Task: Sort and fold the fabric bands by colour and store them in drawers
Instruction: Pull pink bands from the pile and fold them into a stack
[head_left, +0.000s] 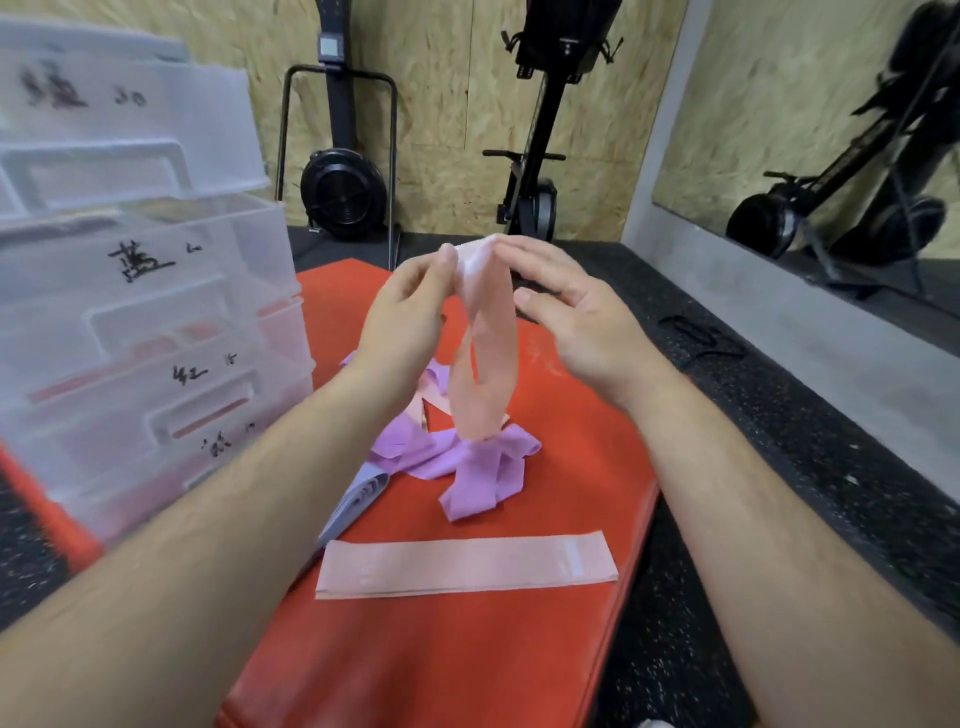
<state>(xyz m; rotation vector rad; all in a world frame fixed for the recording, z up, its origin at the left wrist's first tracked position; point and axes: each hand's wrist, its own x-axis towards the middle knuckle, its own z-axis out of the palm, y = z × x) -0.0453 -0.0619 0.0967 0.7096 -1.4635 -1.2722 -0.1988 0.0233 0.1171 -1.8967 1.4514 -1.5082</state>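
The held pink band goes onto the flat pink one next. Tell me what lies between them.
Only the purple pile, on the mat under the held pink band; the flat pink band lies nearer, bare on top.

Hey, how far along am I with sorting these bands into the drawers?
Done: a flat pink band lies folded on the red mat, a grey stack beside it. In hand: your left hand pinches a hanging pink band, right hand touching its top. Left: the tangled purple pile, then moving everything into the drawers.
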